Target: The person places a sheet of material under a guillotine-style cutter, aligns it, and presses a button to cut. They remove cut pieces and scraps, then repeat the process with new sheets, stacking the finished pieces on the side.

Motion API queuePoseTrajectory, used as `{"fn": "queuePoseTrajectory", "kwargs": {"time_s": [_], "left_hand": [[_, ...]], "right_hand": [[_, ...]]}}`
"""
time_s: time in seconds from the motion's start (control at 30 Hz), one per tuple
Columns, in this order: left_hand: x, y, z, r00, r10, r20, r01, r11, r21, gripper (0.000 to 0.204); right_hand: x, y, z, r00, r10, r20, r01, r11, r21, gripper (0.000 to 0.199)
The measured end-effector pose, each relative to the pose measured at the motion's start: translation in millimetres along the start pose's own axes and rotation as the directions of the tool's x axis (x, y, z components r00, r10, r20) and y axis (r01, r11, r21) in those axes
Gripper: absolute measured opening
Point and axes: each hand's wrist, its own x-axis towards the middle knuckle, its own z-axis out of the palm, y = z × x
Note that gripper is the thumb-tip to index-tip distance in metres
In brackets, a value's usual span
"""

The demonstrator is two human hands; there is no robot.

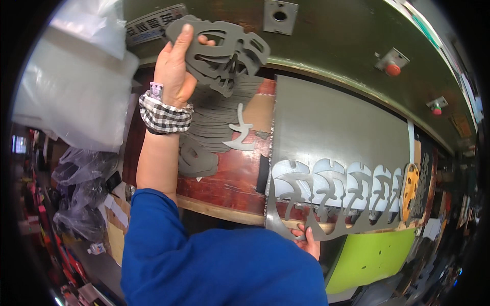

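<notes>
My left hand (175, 69), raised at the upper left with a checkered band round the wrist, grips several grey foam cut-outs (217, 43) with curved openings. Below them a pile of similar grey pieces (219, 117) lies on the red-brown tabletop (224, 178). A grey foam sheet (342, 122) spans the table to the right, with a row of curved openings along its near side. At the sheet's near edge my right hand (310, 245) pinches the strip between thumb and fingers; part of this hand is hidden beneath the sheet.
A loose branching grey scrap (240, 130) lies beside the pile. At the sheet's right end stands a yellow cutting die (410, 191). A green machine beam (337, 41) with red knobs runs along the back. Clear plastic sheeting (76, 86) hangs left; a lime-green board (370, 260) sits below right.
</notes>
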Motion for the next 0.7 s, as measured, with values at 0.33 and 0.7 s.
{"fn": "queuePoseTrajectory", "kwargs": {"time_s": [0.33, 0.7], "left_hand": [[-55.7, 58.2, -25.1, 0.985, 0.123, 0.12, -0.149, 0.961, 0.234, 0.042], [-102.9, 83.3, -78.1, 0.815, 0.579, -0.018, -0.443, 0.644, 0.624, 0.029]], "right_hand": [[-1.9, -34.9, -58.8, 0.969, -0.221, 0.111, 0.224, 0.974, -0.013, 0.04], [15.1, -91.7, -116.3, 0.856, -0.402, -0.326, 0.422, 0.907, -0.009, 0.032]]}}
